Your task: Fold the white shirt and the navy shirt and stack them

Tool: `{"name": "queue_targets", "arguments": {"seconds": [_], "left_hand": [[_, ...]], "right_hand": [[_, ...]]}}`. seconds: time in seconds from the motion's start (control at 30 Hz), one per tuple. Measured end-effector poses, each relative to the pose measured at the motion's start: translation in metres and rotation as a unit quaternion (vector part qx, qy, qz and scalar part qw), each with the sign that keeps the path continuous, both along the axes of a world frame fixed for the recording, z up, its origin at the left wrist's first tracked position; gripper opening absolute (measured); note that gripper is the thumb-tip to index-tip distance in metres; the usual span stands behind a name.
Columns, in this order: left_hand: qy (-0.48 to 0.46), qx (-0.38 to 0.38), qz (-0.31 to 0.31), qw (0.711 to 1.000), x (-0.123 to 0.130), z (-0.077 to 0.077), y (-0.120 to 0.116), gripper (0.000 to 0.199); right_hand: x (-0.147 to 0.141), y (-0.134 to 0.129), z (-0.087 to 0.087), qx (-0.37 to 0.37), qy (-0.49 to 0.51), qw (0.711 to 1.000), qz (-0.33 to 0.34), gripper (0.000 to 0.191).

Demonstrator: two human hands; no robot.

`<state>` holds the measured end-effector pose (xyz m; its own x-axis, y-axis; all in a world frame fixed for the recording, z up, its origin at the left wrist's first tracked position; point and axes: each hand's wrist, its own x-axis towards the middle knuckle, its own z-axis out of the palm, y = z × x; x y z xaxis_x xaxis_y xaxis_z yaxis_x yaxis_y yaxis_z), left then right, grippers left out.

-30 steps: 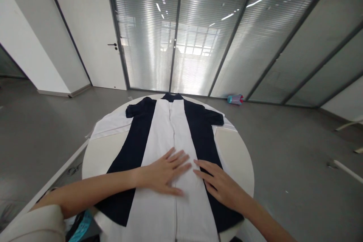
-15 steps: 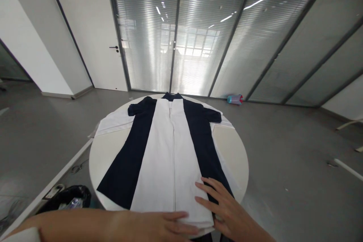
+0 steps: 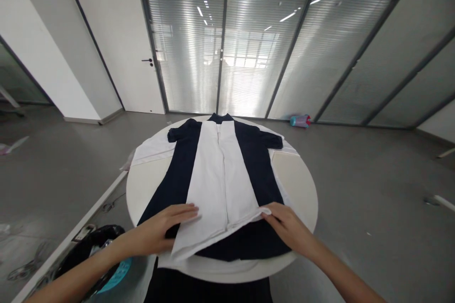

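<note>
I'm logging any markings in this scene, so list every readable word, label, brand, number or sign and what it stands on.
Readable text: none.
White cloth under the hands: no lettering visible.
Navy garment: no lettering visible on the parts that show.
Blue bin at lower left: no readable text.
Striped item by the glass wall: too small and blurred to tell whether it bears any.
</note>
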<state>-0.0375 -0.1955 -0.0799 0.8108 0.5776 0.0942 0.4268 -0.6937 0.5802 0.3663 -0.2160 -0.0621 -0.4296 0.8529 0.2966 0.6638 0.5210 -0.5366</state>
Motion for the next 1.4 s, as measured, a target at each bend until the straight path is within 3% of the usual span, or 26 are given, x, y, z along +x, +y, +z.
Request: {"name": "queue_targets", "arguments": {"seconds": [0.07,0.13,0.23,0.3,0.37,0.43,0.47,0.5,0.57,0.67,0.87,1.03,1.13,1.23,1.33,1.4], "left_hand": [[-0.042,0.024,0.010,0.999,0.007,-0.001,0.011,0.043],[-0.072,0.035,0.016,0.997,0.014,0.000,0.027,0.034],[-0.091,0.040,0.079,0.992,0.019,0.002,0.049,0.041],[-0.087,0.064,0.070,0.992,0.018,0.002,0.056,0.044],[-0.068,0.105,-0.014,0.992,0.015,0.000,0.056,0.040],[-0.052,0.151,-0.096,0.983,0.012,-0.005,0.052,0.035],[-0.053,0.170,-0.115,0.977,0.011,-0.008,0.050,0.032],[-0.062,0.186,-0.120,0.973,0.010,-0.012,0.048,0.030],[-0.085,0.200,-0.111,0.970,0.008,-0.021,0.048,0.030],[-0.111,0.201,-0.097,0.968,0.008,-0.028,0.053,0.031],[-0.114,0.174,-0.101,0.973,0.007,-0.024,0.061,0.033],[-0.114,0.202,-0.127,0.964,0.011,-0.017,0.064,0.037],[-0.046,0.216,-0.167,0.961,0.015,-0.013,0.066,0.042],[0.012,0.182,-0.152,0.971,0.016,-0.008,0.066,0.057],[0.025,0.119,-0.138,0.983,0.017,-0.004,0.067,0.061],[0.003,0.038,-0.111,0.993,0.019,-0.003,0.070,0.051]], "right_hand": [[-0.008,0.019,0.007,-0.025,0.013,0.999,-0.021,0.046],[-0.017,0.040,0.011,-0.040,0.049,0.997,-0.037,0.049],[-0.023,0.062,0.012,-0.032,0.132,0.987,-0.087,0.055],[-0.020,0.061,0.008,-0.024,0.155,0.983,-0.095,0.056],[-0.013,0.048,0.000,-0.013,0.122,0.992,-0.032,0.049],[-0.003,0.029,-0.010,0.019,0.045,0.996,0.077,0.029],[0.002,0.020,-0.015,0.043,0.001,0.991,0.123,0.027],[0.006,0.013,-0.019,0.069,-0.037,0.985,0.153,0.036],[0.011,0.006,-0.025,0.117,-0.089,0.976,0.158,0.053],[0.013,0.012,-0.022,0.140,-0.131,0.971,0.144,0.061],[0.010,0.038,0.003,0.112,-0.108,0.970,0.189,0.050],[0.012,0.052,-0.007,0.173,-0.154,0.951,0.202,0.046],[0.012,0.056,-0.020,0.153,-0.187,0.943,0.230,0.041],[0.013,0.056,-0.026,0.098,-0.179,0.953,0.225,0.040],[0.014,0.059,-0.026,0.013,-0.131,0.971,0.198,0.040],[0.012,0.067,-0.026,-0.047,-0.069,0.985,0.154,0.037]]}}
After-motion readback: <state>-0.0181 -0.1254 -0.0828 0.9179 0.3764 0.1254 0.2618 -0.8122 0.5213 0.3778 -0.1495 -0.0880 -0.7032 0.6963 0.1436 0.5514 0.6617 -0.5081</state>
